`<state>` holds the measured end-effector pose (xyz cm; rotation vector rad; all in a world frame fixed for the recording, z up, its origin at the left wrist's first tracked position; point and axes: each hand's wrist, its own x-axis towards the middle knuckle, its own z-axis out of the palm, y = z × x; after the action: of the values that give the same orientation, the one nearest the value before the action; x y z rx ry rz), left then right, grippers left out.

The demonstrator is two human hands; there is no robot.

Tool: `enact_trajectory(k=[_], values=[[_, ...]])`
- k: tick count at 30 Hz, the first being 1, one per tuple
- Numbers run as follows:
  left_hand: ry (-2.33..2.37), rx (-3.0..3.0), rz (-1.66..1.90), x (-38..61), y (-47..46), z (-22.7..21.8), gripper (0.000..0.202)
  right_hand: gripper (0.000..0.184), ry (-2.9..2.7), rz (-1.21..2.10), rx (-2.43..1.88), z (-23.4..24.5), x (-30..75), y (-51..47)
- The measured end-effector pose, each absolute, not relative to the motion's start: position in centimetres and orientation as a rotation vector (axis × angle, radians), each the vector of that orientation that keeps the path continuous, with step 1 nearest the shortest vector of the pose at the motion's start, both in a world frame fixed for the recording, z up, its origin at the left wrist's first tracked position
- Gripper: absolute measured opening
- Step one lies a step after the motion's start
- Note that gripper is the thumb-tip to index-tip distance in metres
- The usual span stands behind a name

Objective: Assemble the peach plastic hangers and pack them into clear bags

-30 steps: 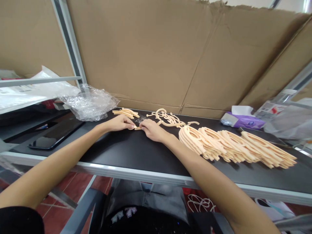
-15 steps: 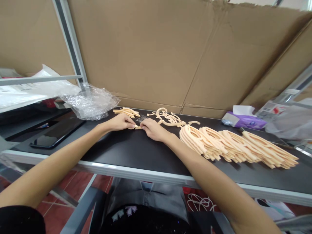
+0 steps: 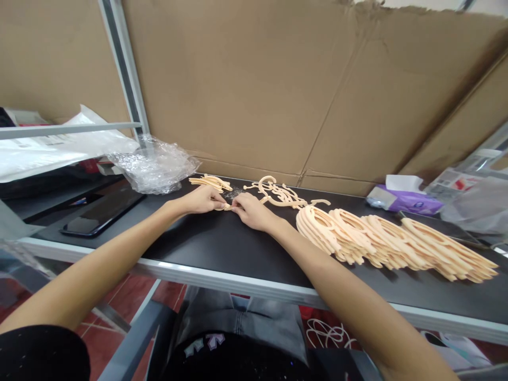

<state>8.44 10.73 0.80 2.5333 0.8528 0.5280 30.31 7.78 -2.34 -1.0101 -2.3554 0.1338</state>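
My left hand point(image 3: 203, 200) and my right hand point(image 3: 252, 211) meet over the black table, both with fingers pinched. Between their fingertips is a small beige plastic piece point(image 3: 226, 207), mostly hidden by the fingers; it looks like part of a hanger. Just behind my left hand lies a small pile of thin beige strips point(image 3: 210, 182). Loose curved beige hooks point(image 3: 282, 196) lie tangled behind my right hand. To the right of my right forearm, beige hanger-like pieces with oval openings point(image 3: 349, 235) are stacked in a slanting row.
A dark phone point(image 3: 103, 212) lies on the table point(image 3: 222, 251) at left, near crumpled clear plastic wrap point(image 3: 159, 166). A purple tissue pack point(image 3: 405, 200) sits at the back right. Cardboard point(image 3: 238, 84) walls off the back, with a metal post point(image 3: 126, 63) at left.
My hands have drawn slightly closer together, so the beige ends between the fingertips now meet or overlap. The whole view has shifted a little.
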Motion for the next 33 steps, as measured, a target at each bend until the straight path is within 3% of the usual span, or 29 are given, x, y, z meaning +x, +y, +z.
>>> enact_trajectory(k=[33], values=[[0.839, 2.456, 0.422, 7.9, 10.91, 1.33, 0.026, 0.014, -2.357, 0.124, -0.97, -2.72, 30.52, 8.11]])
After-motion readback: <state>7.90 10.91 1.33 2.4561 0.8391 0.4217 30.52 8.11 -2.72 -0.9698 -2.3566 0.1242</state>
